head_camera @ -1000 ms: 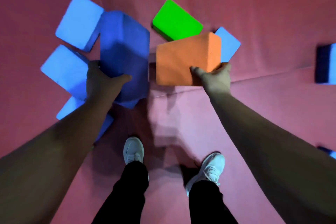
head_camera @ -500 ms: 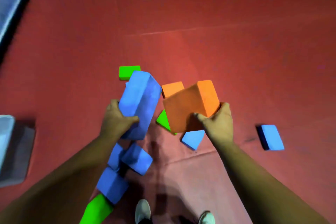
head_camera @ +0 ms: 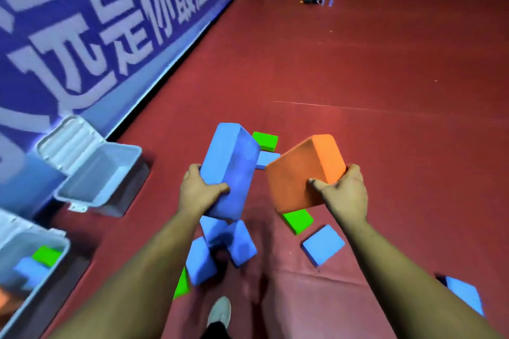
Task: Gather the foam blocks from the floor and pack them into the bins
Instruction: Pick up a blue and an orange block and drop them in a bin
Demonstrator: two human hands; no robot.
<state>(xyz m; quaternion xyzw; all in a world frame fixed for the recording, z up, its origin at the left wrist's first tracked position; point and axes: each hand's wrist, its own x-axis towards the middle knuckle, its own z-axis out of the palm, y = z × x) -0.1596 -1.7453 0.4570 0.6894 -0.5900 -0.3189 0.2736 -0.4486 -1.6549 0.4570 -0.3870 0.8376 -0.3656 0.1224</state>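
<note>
Two blocks: held above the floor, one in each hand, apart from each other.
Left hand (head_camera: 199, 192): closed around the lower end of a long blue foam block (head_camera: 230, 170); thumb laid on its matte front face, fingers wrapped behind. The block is a rectangular brick, tilted with its top end away.
Right hand (head_camera: 343, 193): clamped on the lower right corner of an orange foam block (head_camera: 298, 177); thumb pressed on the broad face. The block is thick, square-faced and grainy, turned corner-up.
Floor (head_camera: 385, 69): smooth dark red matting, with a seam seen near the feet.
Loose blocks: a blue cluster (head_camera: 220, 245) is piled below the left hand; a flat green slab (head_camera: 298, 221) and a blue slab (head_camera: 323, 245) lie below the orange block; another green piece (head_camera: 265, 141) lies farther off.
Near bin (head_camera: 41, 281): pale grey plastic, at the lower left, with green, blue and orange pieces inside.
Far bin (head_camera: 93, 181): same grey plastic, ribbed lid hinged open, set against a blue banner (head_camera: 96, 22) with white lettering.
</note>
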